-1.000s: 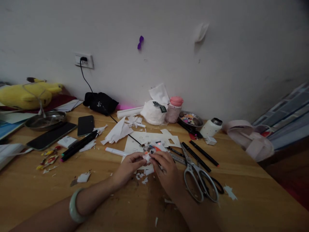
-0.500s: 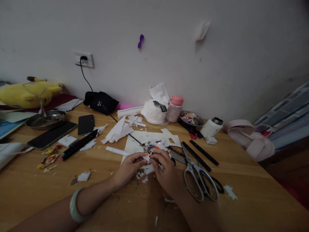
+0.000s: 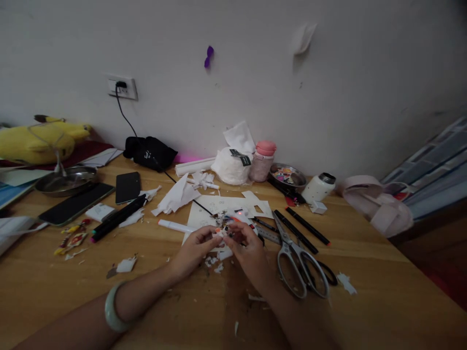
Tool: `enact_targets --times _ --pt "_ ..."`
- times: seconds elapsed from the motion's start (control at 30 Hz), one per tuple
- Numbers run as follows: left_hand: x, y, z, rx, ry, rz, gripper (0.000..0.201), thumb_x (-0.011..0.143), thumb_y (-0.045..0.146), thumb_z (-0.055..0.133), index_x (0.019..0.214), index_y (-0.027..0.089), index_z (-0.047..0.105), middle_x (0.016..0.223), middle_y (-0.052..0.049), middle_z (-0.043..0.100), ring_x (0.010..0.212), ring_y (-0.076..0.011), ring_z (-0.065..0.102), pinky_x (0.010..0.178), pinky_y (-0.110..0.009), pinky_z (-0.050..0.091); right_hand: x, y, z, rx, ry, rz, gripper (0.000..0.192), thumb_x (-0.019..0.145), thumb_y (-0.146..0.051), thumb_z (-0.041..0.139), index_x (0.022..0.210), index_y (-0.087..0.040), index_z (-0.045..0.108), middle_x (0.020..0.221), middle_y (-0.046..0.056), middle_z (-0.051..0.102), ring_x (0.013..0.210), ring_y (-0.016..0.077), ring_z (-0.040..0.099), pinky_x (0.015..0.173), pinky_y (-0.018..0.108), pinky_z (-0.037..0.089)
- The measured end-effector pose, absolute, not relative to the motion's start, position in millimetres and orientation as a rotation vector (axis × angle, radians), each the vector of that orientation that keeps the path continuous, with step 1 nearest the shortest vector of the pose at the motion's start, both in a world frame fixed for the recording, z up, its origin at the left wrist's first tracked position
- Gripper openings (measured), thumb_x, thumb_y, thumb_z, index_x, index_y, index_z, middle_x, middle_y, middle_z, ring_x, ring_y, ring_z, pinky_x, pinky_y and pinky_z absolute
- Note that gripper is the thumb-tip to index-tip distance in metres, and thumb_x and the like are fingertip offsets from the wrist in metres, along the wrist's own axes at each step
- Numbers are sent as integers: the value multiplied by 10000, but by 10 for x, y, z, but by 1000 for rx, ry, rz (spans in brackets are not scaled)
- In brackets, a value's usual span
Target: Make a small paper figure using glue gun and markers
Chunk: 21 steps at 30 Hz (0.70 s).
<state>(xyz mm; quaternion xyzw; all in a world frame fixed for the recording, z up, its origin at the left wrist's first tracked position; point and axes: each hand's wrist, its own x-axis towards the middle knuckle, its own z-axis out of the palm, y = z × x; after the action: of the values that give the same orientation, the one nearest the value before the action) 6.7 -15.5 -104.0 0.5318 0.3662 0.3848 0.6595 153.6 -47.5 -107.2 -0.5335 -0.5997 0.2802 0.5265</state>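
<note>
Between their fingertips, my left hand [image 3: 196,250] and my right hand [image 3: 248,250] hold a small piece of white paper with an orange patch [image 3: 219,231]. Both hands are closed in a pinch, close together over the near edge of a marked paper sheet [image 3: 204,210]. My fingers cover part of the piece. Just beyond them lies a small jumble of coloured bits with a red light [image 3: 239,212]. White scraps [image 3: 210,261] are scattered under the hands. Large scissors [image 3: 301,262] rest to the right of my right hand, and a white marker [image 3: 175,226] lies left of the sheet.
Black markers [image 3: 307,226] lie on the right. A white bottle [image 3: 319,188], a metal bowl of colourful pieces [image 3: 301,181], a pink-lidded jar [image 3: 262,165] and a tissue roll [image 3: 229,167] stand along the wall. Phones [image 3: 76,204], crumpled paper [image 3: 177,195] and a yellow plush toy [image 3: 44,143] are on the left.
My right hand's fingers have shifted their grip on the small paper piece, and its thumb now lies against the near side. The view has tilted slightly.
</note>
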Motion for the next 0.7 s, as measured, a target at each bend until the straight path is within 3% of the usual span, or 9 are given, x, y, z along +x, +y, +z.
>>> enact_targets --times 0.1,0.23,0.3,0.43,0.57,0.7 --pt "60 -160 -1043 1188 834 839 245 669 357 636 808 158 601 659 12 584 612 -126 524 568 -216 398 1702 -410 -1045 -1375 -1400 499 326 772 -391 507 979 -139 521 802 57 588 662 134 533 616 251 447" --pt "60 -171 -1053 1129 838 832 274 639 373 665 795 162 585 641 13 584 599 -131 544 549 -217 407 1977 -282 -1087 -1777 -1563 -33 316 761 -424 497 826 -131 597 852 128 600 842 244 532 774 380 372" --pt "67 -176 -1048 1073 817 852 275 624 365 681 787 169 575 685 5 606 646 -142 569 579 -222 419 2041 -227 -1166 -1891 -1617 14 291 729 -416 537 760 -135 607 803 144 601 803 266 547 715 372 380" --pt "80 -174 -1020 1066 788 878 246 630 346 681 763 176 564 715 0 635 675 -147 590 646 -240 433 2039 -159 -1322 -1867 -1612 187 204 730 -340 519 666 -157 582 660 104 593 630 226 560 563 294 375" --pt "78 -148 -1001 1115 788 947 205 641 331 670 737 184 565 694 15 624 698 -152 590 695 -253 428 2041 -138 -1334 -1773 -1464 301 186 744 -311 469 797 -148 542 736 103 607 672 215 571 580 290 398" --pt "60 -112 -995 1132 826 1036 167 677 327 639 718 181 569 677 26 603 723 -139 576 717 -232 408 2041 -173 -1205 -1568 -1363 445 308 741 -339 460 964 -128 439 830 88 607 718 178 580 641 288 451"
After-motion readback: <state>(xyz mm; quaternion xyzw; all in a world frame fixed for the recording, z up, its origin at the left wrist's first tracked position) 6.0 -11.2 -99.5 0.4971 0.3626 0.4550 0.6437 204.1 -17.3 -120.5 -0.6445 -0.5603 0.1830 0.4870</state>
